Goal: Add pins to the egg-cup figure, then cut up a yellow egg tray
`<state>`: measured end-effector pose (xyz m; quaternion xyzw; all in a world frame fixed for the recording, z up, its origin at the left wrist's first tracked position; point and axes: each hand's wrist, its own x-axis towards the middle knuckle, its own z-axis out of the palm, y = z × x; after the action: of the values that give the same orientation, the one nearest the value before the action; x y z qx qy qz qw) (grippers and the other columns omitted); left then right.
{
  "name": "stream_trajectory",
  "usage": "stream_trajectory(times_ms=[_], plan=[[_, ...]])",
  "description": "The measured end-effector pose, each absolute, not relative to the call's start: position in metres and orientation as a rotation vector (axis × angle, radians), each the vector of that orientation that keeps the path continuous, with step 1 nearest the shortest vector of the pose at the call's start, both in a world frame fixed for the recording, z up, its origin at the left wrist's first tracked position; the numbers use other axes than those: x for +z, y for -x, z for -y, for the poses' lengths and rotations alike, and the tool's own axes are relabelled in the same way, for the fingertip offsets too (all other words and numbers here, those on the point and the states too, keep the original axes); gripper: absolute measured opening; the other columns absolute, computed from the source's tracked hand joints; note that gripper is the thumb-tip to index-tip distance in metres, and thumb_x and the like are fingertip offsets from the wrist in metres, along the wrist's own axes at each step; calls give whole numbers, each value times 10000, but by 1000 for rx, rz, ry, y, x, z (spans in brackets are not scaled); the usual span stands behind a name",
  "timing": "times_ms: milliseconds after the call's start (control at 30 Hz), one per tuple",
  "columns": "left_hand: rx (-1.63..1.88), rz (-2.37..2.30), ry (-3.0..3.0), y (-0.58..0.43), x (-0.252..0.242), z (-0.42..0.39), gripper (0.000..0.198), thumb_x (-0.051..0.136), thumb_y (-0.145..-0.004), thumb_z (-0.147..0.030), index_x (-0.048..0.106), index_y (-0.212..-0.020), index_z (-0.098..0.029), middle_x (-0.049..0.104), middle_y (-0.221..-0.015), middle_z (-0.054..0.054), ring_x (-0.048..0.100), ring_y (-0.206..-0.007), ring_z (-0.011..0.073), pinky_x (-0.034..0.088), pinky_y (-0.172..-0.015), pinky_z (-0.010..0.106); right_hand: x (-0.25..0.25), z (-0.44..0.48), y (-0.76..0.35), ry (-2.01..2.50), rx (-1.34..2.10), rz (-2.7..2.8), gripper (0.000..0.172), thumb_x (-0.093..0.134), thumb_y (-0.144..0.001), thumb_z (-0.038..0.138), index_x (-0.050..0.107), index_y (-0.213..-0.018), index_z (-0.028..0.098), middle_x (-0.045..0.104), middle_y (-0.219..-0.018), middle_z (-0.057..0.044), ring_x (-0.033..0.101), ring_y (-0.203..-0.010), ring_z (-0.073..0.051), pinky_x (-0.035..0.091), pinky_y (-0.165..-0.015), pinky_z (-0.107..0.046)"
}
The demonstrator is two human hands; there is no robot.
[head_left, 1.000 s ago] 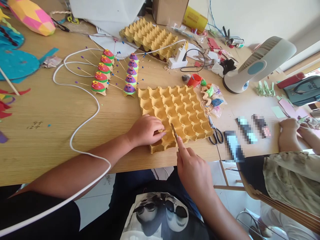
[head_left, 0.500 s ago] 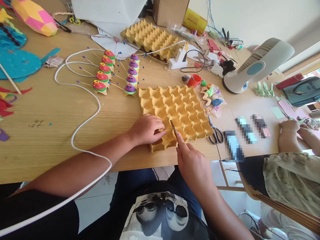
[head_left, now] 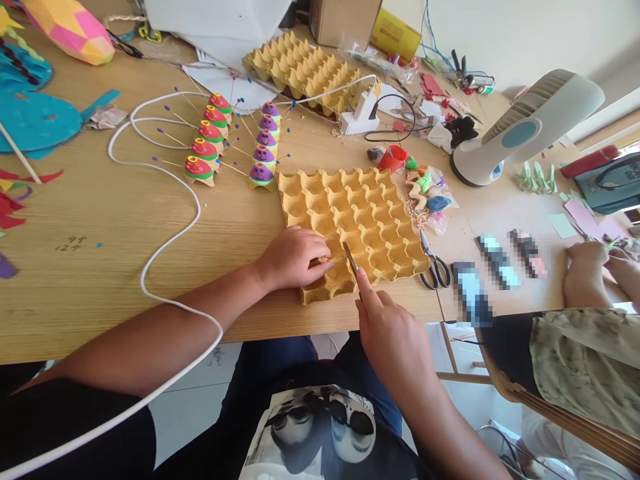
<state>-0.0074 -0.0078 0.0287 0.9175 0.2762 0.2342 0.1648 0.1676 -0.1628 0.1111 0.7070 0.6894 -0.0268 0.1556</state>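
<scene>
Left hand: the left hand lies palm down on the near left part of the egg tray, just below the middle of the frame; fingers curled over the cups, pressing rather than gripping; nothing held inside it
Right hand: the right hand is clenched round the handle of a thin blade, forefinger laid along its back; hand sits in the lower centre, over the table edge
Blade: slants up and left from the right hand; its tip rests among the tray's near cups, just right of the left hand's fingertips
Egg tray: yellow-brown card, flat on the wooden table at centre frame; near edge close to the table edge; it lies ahead of the right hand's grip, under the blade tip
Scissors: black-handled scissors just beside the tray's right edge
Painted cups: two rows of coloured cones with pins, upper left of the tray
Second tray: another egg tray at top centre
Cable: white cable loops across the left half
Fan: white fan at upper right
Other person: another person's hand rests at the right edge
</scene>
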Motion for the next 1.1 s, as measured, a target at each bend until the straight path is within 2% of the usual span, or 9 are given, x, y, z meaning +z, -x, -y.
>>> stream_trajectory(times_ms=[133, 333, 567, 833, 1100], plan=[[671, -777, -2615, 7, 29, 8, 308, 616, -965, -398, 700, -743, -203, 725, -793, 13, 644, -767, 175, 349, -680, 339, 113, 173, -170, -2015, -105, -1976, 598, 509, -1058, 232, 354, -1636, 225, 716, -870, -10, 713, -690, -169, 416, -524, -294], [670, -769, -2628, 8, 28, 7, 307, 610, -970, -406, 703, -764, -198, 694, -739, 9, 633, -751, 175, 344, -678, 334, 106, 158, -167, -2038, -73, -1971, 592, 499, -1058, 246, 356, -1632, 245, 735, -931, -18, 713, -689, -166, 422, -526, -289], [687, -790, -2603, 7, 28, 8, 283, 614, -965, -391, 726, -781, -208, 749, -828, 14, 662, -793, 176, 367, -700, 333, 114, 178, -172, -2015, -141, -1954, 619, 513, -1056, 236, 327, -1646, 242, 724, -891, -13, 715, -692, -166, 418, -524, -286], [670, -812, -2620, 7, 27, 8, 269, 625, -953, -399, 739, -809, -202, 745, -812, 19, 667, -793, 192, 377, -708, 346, 114, 155, -167, -2042, -154, -1959, 585, 490, -1073, 275, 345, -1638, 239, 742, -957, -29, 724, -738, -178, 444, -548, -296], [675, -797, -2611, 7, 26, 7, 281, 619, -959, -400, 733, -791, -206, 754, -832, 22, 673, -798, 191, 380, -705, 340, 115, 169, -168, -2002, -143, -1933, 622, 510, -1054, 226, 322, -1647, 229, 730, -919, -21, 717, -706, -167, 426, -535, -287]])
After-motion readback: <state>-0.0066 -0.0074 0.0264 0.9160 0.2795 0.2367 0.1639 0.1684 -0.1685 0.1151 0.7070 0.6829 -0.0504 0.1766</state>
